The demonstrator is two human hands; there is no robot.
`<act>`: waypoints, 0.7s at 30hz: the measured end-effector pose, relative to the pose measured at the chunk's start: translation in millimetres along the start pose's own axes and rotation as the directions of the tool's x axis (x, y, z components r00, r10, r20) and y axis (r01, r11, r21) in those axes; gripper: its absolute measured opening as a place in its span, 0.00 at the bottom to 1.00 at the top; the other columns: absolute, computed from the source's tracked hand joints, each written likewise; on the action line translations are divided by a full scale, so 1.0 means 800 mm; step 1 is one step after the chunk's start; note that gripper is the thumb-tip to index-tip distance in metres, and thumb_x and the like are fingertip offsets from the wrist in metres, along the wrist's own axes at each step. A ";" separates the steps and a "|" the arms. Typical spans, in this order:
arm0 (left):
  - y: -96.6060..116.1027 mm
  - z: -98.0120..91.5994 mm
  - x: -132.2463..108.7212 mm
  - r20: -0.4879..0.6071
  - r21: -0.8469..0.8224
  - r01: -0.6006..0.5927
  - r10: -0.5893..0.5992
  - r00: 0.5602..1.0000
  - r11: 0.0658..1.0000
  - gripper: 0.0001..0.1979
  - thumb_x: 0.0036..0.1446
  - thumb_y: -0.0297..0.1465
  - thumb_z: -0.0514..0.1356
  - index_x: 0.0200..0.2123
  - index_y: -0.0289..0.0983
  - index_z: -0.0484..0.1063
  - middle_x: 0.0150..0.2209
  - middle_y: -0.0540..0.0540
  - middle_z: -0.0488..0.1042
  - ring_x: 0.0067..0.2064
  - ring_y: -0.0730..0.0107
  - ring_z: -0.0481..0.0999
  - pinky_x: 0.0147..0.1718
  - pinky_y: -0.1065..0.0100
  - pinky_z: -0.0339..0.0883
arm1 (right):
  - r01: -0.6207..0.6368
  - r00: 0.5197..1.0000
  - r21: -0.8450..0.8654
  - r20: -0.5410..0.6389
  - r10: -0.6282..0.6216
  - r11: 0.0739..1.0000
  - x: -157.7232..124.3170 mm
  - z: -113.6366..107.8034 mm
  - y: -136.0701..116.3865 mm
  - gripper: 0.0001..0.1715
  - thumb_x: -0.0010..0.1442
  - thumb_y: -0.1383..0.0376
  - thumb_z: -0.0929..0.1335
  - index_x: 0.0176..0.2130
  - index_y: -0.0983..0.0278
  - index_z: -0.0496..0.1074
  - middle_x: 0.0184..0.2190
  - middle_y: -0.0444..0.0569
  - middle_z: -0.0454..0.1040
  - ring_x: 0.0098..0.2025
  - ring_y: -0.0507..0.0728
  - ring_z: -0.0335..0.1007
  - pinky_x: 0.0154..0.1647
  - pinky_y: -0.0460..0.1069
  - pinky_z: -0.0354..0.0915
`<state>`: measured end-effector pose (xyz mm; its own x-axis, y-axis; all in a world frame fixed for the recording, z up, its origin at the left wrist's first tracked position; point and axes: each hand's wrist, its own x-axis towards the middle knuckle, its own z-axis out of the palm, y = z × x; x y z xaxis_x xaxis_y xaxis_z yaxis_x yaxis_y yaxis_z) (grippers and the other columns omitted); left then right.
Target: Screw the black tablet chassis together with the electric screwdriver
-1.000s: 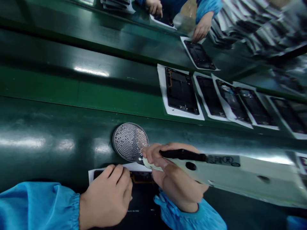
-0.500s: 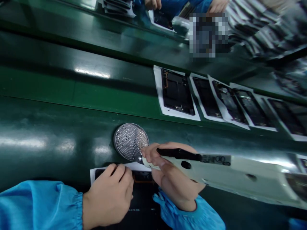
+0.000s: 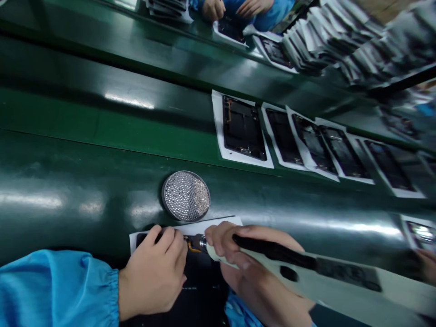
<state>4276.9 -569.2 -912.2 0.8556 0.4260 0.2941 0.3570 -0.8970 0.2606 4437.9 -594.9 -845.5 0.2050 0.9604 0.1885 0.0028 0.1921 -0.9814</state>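
My right hand (image 3: 252, 268) is wrapped round a pale electric screwdriver (image 3: 306, 277) with a black lever, its metal tip down on the top edge of a black device frame (image 3: 204, 290) lying on a white sheet (image 3: 211, 225) right in front of me. My left hand (image 3: 153, 272), in a blue sleeve, rests on that frame's upper left corner with its fingers curled down on it. Just beyond the frame sits a round metal dish (image 3: 185, 195) studded with small screws.
A green conveyor belt (image 3: 102, 131) carries a row of black device frames on white sheets (image 3: 241, 129) toward the right. Across it, another person's hands (image 3: 213, 9) in blue sleeves work over more frames. Stacked trays (image 3: 340, 41) stand at the far right.
My right hand has drawn the screwdriver tip back from the screw dish down onto the frame in front of me. The frames on the belt have slid leftward.
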 end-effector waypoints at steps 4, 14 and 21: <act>0.001 -0.003 0.002 -0.042 0.020 -0.026 0.027 0.999 0.999 0.22 0.65 0.36 0.55 0.51 0.24 0.76 0.51 0.31 0.75 0.52 0.46 0.71 0.53 0.51 0.58 | 0.004 1.000 0.000 0.019 -0.004 1.000 -0.003 -0.003 0.006 0.18 0.61 0.73 0.67 0.47 0.54 0.74 0.25 0.43 0.69 0.30 0.55 0.67 0.32 0.53 0.68; 0.008 -0.008 0.005 -0.047 0.019 -0.044 0.045 0.998 0.999 0.20 0.64 0.34 0.56 0.49 0.23 0.77 0.51 0.29 0.75 0.51 0.45 0.72 0.53 0.51 0.58 | -0.007 0.999 0.007 -0.040 0.008 1.000 0.000 0.009 -0.003 0.19 0.57 0.76 0.67 0.44 0.57 0.75 0.25 0.42 0.70 0.28 0.53 0.68 0.29 0.51 0.67; 0.005 -0.004 0.003 -0.051 0.003 -0.054 0.054 0.997 0.999 0.19 0.64 0.32 0.54 0.47 0.22 0.76 0.50 0.27 0.74 0.51 0.44 0.72 0.51 0.50 0.60 | -0.001 0.999 -0.023 -0.050 0.000 1.000 0.001 0.014 0.006 0.16 0.56 0.77 0.67 0.40 0.58 0.74 0.24 0.42 0.72 0.26 0.53 0.68 0.30 0.52 0.68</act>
<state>4279.4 -570.9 -907.7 0.8535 0.3823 0.3541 0.3113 -0.9190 0.2419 4427.1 -591.0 -849.3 0.2540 0.9490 0.1868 0.0248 0.1867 -0.9821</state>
